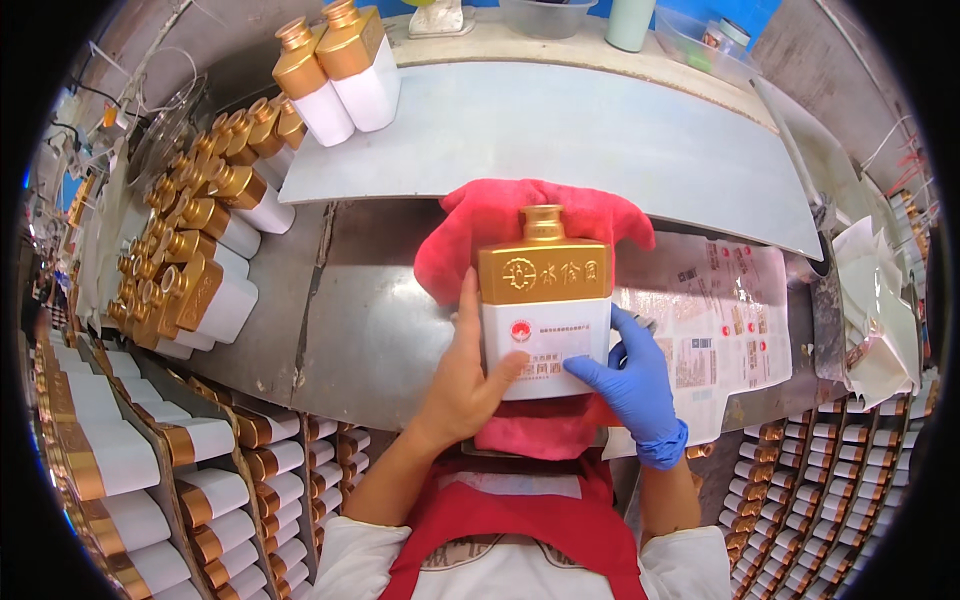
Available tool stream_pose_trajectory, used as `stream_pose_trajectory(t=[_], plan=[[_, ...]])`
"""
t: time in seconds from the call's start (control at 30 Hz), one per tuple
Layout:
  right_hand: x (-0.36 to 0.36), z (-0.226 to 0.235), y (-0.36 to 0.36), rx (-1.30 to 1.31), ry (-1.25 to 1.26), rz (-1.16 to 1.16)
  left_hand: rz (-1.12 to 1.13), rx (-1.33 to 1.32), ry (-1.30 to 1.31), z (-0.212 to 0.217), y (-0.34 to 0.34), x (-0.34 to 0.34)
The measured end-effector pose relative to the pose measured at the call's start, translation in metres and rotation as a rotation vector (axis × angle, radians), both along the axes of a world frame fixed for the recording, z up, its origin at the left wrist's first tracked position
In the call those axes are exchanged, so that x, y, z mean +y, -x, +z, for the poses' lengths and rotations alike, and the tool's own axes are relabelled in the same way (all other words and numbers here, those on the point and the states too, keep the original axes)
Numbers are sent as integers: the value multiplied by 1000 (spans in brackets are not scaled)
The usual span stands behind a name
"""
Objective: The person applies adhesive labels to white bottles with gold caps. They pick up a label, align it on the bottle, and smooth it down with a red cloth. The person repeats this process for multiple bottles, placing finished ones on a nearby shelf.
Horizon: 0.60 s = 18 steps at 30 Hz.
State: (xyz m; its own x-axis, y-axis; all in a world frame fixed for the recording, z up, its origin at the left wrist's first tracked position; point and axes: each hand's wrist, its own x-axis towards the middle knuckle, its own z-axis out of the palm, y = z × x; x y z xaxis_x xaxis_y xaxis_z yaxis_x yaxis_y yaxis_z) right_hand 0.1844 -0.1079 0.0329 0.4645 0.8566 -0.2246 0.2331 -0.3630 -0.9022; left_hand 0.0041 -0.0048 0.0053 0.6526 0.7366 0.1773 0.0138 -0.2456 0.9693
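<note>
A flat-sided white bottle with a gold shoulder and neck is held between my two hands, its printed front facing up. My bare left hand grips its left side, thumb across the front. In a blue glove, my right hand holds the right side, with the thumb on the lower front near the printed lettering. A red cloth lies bunched beneath and behind the bottle. To the right, a sheet of printed decals with red emblems and lettering rests on the metal table.
Several gold-and-white bottles crowd the table's left side; two more stand on the raised grey board. Racks of bottles flank me below on both sides. White paper hangs at the right. A pale green cup stands at the back.
</note>
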Motion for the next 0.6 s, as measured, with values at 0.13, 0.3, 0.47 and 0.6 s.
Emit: stream_pose_trajectory(t=[0.13,0.3,0.47,0.6], plan=[[0,1,-5,65,-17,44,-12,-11,8,-3,-4,-3],[3,10,-7,213,-32,61,-40,-31,39,-1,-2,-3],[8,3,-5,129,-7,76,-32,5,32,-7,-2,-5],[3,-9,-23,173,19,41,7,-103,44,-4,-4,1]])
